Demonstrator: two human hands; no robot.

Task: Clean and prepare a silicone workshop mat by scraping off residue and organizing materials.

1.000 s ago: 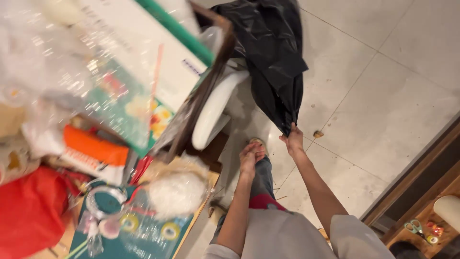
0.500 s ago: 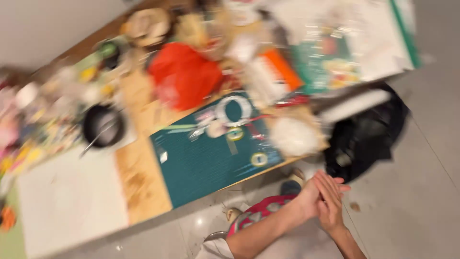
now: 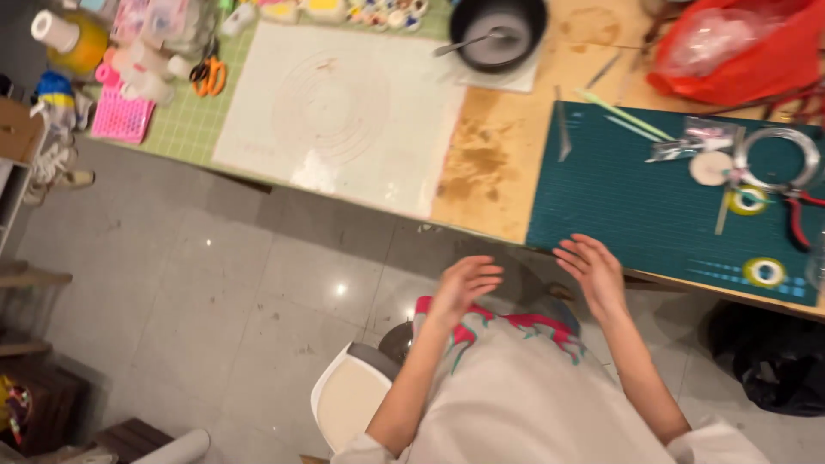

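Note:
My left hand [image 3: 464, 289] hovers in front of me below the wooden table's [image 3: 490, 163] near edge, fingers spread, holding nothing. My right hand [image 3: 593, 271] is beside it, also empty with fingers apart, just short of the near edge of a dark teal cutting mat [image 3: 636, 198]. On that mat lie a coil of silver wire [image 3: 778, 157], red-handled pliers [image 3: 797, 219], tape rolls [image 3: 763, 271] and thin sticks [image 3: 626, 116]. A white round-marked mat [image 3: 344, 112] lies to the left of the bare wood.
A black bowl with a spoon [image 3: 500, 30] stands at the table's far side, a red plastic bag [image 3: 739, 51] at far right. Orange scissors [image 3: 209, 76], a pink basket [image 3: 122, 116] and bottles crowd the left end. A white stool [image 3: 348, 404] is below me; a black bag [image 3: 773, 369] lies on the floor.
The view swung from the floor and black bag to the table. My hands, together near the bag before, have separated and risen toward the table edge, empty.

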